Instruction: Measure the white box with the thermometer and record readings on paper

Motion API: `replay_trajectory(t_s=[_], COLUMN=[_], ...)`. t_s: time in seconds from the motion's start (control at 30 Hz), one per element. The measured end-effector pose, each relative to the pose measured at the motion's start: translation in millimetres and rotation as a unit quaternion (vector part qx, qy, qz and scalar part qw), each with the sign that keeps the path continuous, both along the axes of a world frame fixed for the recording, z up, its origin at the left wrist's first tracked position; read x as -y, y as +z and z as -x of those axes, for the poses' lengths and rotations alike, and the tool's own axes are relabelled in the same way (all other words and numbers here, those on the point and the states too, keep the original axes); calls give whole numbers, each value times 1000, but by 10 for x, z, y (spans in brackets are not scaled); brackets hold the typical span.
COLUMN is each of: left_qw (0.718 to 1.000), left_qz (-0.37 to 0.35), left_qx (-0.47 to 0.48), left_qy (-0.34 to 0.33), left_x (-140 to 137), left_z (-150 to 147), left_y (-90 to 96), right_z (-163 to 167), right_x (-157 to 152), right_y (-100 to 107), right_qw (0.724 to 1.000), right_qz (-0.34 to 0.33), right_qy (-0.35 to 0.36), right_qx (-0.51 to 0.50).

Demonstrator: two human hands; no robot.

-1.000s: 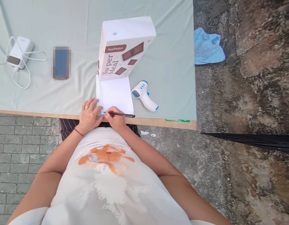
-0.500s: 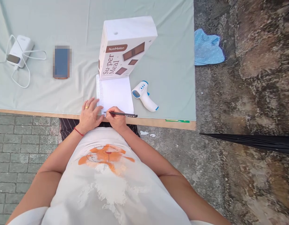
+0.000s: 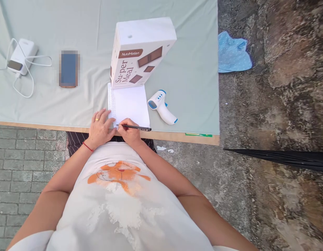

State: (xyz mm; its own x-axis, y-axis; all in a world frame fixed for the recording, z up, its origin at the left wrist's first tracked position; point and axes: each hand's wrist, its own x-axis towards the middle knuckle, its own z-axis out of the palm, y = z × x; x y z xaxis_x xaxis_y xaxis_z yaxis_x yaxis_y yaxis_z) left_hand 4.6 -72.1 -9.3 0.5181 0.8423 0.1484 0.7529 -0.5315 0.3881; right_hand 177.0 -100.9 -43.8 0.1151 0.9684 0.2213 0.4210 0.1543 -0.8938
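Observation:
A sheet of white paper (image 3: 131,106) lies at the table's near edge, with small handwriting down its left side. My right hand (image 3: 129,132) grips a black pen (image 3: 137,128), its tip touching the paper near the lower left corner. Fingers spread, my left hand (image 3: 100,128) rests flat at the sheet's left edge, partly on the cloth. A white NutriMotion box (image 3: 143,52) stands upright at the paper's far edge. Just right of the sheet lies a white and blue infrared thermometer (image 3: 163,107).
On the left of the cloth-covered table (image 3: 195,69) are a phone (image 3: 68,69), blurred out, and a white power bank (image 3: 23,55) with a looped cable. Beyond the right edge sit a light blue dotted cloth (image 3: 233,52) and a folded black umbrella-like object (image 3: 276,158).
The pen's rear end has shifted slightly left as my right hand moves a little. My left hand and the objects on the table stay where they were.

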Motion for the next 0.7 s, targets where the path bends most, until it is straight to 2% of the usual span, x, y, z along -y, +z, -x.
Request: replay_trajectory(t_s=[0.13,0.27,0.4,0.47,0.57,0.7], left_qw=[1000,1000,997,993,988,973], left_qz=[2,1,17,24,20,86], left_qx=[0,9,71,114,149,206], left_qy=[0,-2,-12,-4,18,53], left_x=[-6,15,-44,-182,-557,-1195], left_z=[-4,11,103,161,205,128], left_y=[8,-15,-2,43,91,-16], right_z=[10,-39,-254,-364,-418,-338], right_x=[23,35,-152,-330,-609,-786], right_y=[-29,9,120,157,175,233], right_qw=[1000,997,978,960,935,922], right_qz=[-3,-46,-40,-4,56,97], right_qy=[3,-29,-73,-84,-82,-59], right_qx=[21,60,191,268,341,371])
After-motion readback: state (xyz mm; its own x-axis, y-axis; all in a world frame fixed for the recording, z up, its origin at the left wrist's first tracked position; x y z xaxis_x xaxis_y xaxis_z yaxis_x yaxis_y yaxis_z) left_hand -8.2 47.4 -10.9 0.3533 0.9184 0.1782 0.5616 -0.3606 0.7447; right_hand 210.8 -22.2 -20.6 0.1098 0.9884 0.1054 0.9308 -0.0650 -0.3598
